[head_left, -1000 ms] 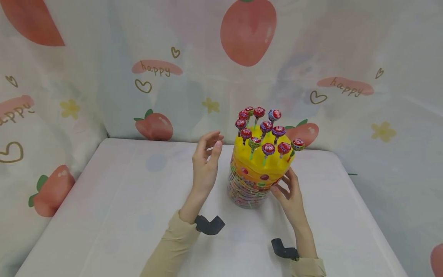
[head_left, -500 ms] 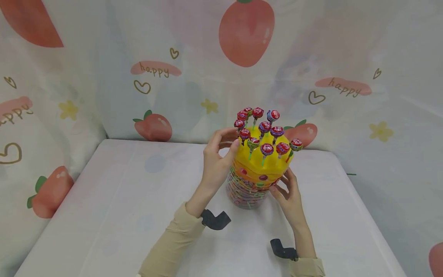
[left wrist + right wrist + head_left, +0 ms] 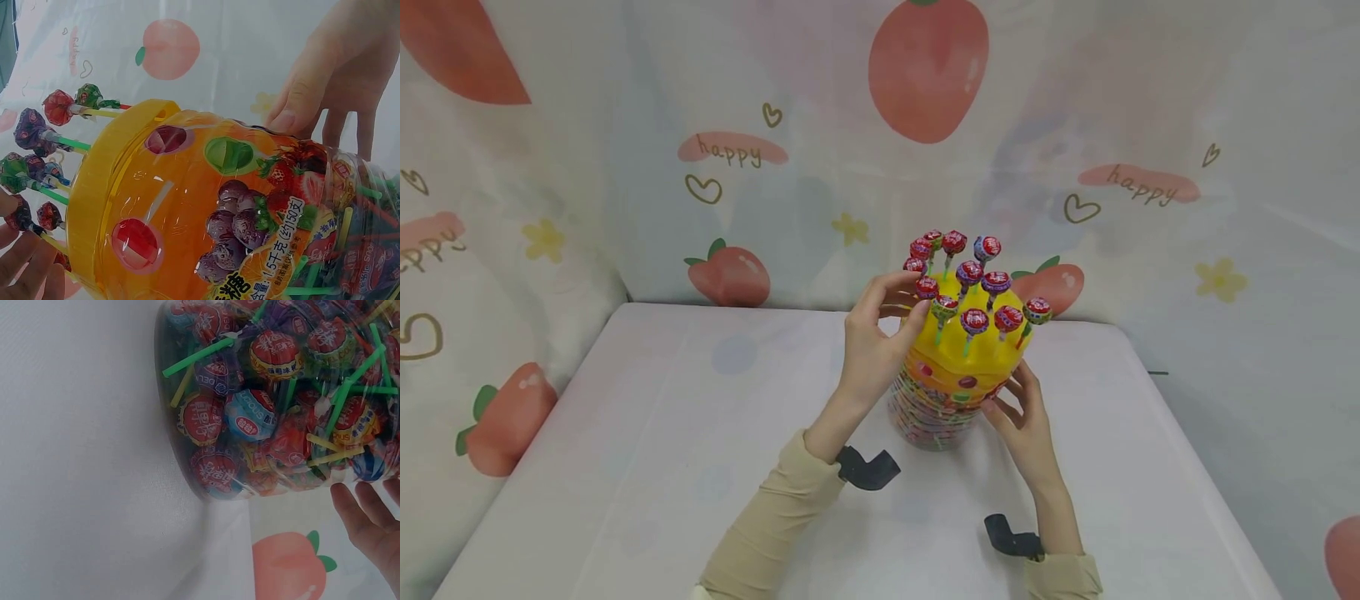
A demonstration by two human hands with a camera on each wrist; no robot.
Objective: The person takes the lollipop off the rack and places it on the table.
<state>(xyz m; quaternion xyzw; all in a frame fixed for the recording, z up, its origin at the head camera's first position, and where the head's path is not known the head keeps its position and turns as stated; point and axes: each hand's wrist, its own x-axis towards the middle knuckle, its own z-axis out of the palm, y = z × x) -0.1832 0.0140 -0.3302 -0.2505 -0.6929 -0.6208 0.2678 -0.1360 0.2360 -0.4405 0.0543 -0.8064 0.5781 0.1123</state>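
Observation:
A clear plastic jar (image 3: 931,421) full of wrapped lollipops stands in front of me, its yellow lid (image 3: 973,357) studded with several upright lollipops. At the lid's left edge, my left hand (image 3: 874,346) pinches a red-topped lollipop (image 3: 927,287) between thumb and fingers. The left wrist view shows that lollipop (image 3: 20,215) with its stick still in the lid. My right hand (image 3: 1028,429) holds the jar's right side just below the lid, thumb in front and fingers behind. In the right wrist view, fingertips (image 3: 347,503) lie against the jar wall.
The jar rests on a white-covered table (image 3: 700,433), toward its back edge. Behind it hangs a pale curtain (image 3: 820,108) printed with fruit, hearts and flowers. Black wrist mounts (image 3: 868,471) stick out from both forearms.
My left hand has moved right, from beside the jar onto a lollipop at the lid's left edge, and its fingers have closed on it. My right hand stays on the jar.

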